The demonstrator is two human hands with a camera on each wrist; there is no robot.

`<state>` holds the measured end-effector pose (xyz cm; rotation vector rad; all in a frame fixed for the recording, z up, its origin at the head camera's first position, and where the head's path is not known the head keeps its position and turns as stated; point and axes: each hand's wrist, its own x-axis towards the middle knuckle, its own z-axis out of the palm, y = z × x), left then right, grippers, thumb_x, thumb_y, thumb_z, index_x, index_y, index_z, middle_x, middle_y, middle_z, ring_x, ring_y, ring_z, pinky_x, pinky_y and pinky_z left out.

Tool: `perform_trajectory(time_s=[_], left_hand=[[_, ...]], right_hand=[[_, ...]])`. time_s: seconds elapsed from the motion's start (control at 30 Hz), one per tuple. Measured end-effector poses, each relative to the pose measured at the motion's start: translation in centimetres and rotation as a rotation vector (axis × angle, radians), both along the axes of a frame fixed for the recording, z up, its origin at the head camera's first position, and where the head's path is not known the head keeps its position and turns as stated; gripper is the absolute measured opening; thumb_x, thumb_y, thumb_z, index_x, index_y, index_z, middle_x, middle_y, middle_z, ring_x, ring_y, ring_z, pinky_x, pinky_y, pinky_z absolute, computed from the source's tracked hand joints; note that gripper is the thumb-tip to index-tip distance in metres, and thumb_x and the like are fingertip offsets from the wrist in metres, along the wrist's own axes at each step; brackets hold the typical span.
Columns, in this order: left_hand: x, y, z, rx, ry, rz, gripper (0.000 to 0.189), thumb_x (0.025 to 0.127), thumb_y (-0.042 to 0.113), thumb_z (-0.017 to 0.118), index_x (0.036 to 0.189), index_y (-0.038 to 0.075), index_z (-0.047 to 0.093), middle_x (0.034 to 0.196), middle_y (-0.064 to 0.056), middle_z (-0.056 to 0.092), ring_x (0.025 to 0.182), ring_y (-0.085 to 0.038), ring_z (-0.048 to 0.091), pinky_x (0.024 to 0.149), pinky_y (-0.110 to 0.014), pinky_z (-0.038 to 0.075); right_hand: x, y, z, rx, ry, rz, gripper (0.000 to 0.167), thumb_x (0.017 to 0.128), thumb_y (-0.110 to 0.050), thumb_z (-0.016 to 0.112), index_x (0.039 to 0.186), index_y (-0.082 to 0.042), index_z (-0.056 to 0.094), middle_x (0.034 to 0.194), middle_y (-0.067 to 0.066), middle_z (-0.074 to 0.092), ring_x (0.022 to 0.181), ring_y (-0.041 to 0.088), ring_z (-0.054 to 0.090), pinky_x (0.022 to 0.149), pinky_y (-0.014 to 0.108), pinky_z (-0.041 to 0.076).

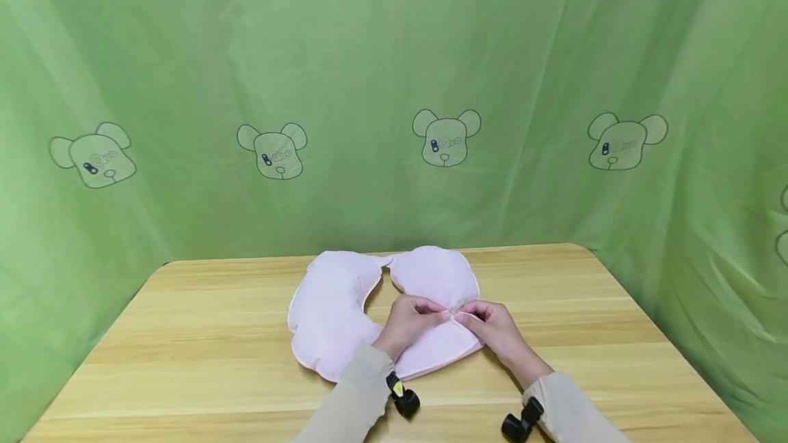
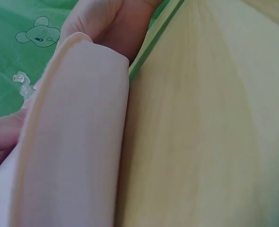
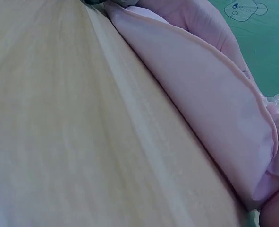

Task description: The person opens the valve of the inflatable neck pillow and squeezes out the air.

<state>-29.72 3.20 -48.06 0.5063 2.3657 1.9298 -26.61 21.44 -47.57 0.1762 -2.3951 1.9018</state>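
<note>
A pale pink inflatable neck pillow (image 1: 332, 313), puffed up and U-shaped, lies on the wooden table (image 1: 203, 340). From its right lobe sticks up a small clear plastic valve (image 2: 23, 85), seen between the fingers in the head view. My left hand (image 1: 409, 323) pinches the pillow's surface at the left side of the valve. On the other side, my right hand (image 1: 495, 330) pinches it with thumb and forefinger. In the right wrist view the valve (image 3: 276, 101) shows beside fingertips; its base is hidden.
Behind the table hangs a green curtain (image 1: 357, 53) printed with bear heads, which also runs down both sides. Black wrist cameras are strapped on both sleeves, the left camera (image 1: 406, 402) close to the pillow's front edge.
</note>
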Motion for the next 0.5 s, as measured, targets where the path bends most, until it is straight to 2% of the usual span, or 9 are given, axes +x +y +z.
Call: perform_trajectory(time_s=[0.2, 0.5], left_hand=[[0.13, -0.12, 0.35, 0.042, 0.01, 0.023, 0.013, 0.076, 0.014, 0.078, 0.082, 0.003, 0.075, 0.077, -0.002, 0.072, 0.068, -0.002, 0.059, 0.064, -0.018, 0.048], [0.17, 0.0, 0.98, 0.085, -0.047, 0.009, 0.014, 0.078, 0.014, 0.076, 0.087, 0.003, 0.075, 0.085, -0.003, 0.073, 0.078, -0.004, 0.062, 0.073, -0.018, 0.049]], right_hand=[[0.04, -0.26, 0.31, -0.005, 0.024, -0.011, 0.022, 0.084, -0.011, 0.071, 0.093, 0.009, 0.067, 0.082, -0.001, 0.068, 0.079, 0.006, 0.057, 0.068, 0.017, 0.048], [0.06, -0.67, 0.62, 0.015, 0.08, -0.049, 0.029, 0.079, -0.007, 0.074, 0.103, 0.008, 0.067, 0.104, 0.013, 0.069, 0.095, 0.0, 0.058, 0.085, 0.011, 0.045]])
